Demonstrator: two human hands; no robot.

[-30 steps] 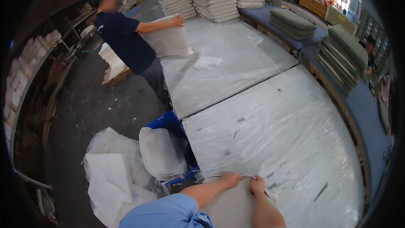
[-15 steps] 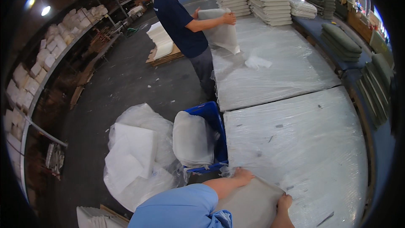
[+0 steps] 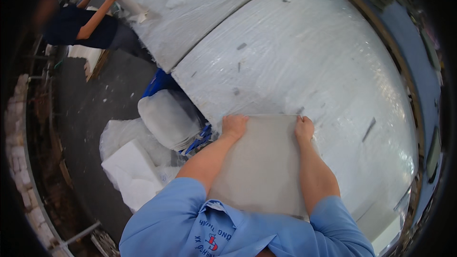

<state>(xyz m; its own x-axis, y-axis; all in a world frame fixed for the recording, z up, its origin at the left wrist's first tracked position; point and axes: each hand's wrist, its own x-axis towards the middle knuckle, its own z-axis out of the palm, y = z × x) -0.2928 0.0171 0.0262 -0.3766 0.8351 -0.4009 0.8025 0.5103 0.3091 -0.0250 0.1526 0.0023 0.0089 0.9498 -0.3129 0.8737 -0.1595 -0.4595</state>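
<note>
A flat grey cushion cover (image 3: 262, 162) stretches from the tabletop's near edge toward my body. At its far left corner, my left hand (image 3: 235, 126) is closed on the edge. My right hand (image 3: 304, 127) pinches the opposite far corner, thumb on top. Between the two hands the far edge runs nearly straight. Under it lies a table (image 3: 304, 57) wrapped in clear plastic film. Beside my left forearm, a stack of pale grey covers (image 3: 169, 116) sits in a blue crate (image 3: 153, 83).
White foam sheets (image 3: 135, 171) and a clear plastic bag (image 3: 114, 135) lie on the floor at left. Across the table's far left side, a co-worker (image 3: 90, 26) holds up a pale piece. Small dark scraps (image 3: 369, 129) are scattered on the film. A blue bench (image 3: 404, 38) runs along the right.
My view has swung down and to the right. Both hands keep hold of the cover, which now lies squarely in front of me. The co-worker's piece looks more tilted.
</note>
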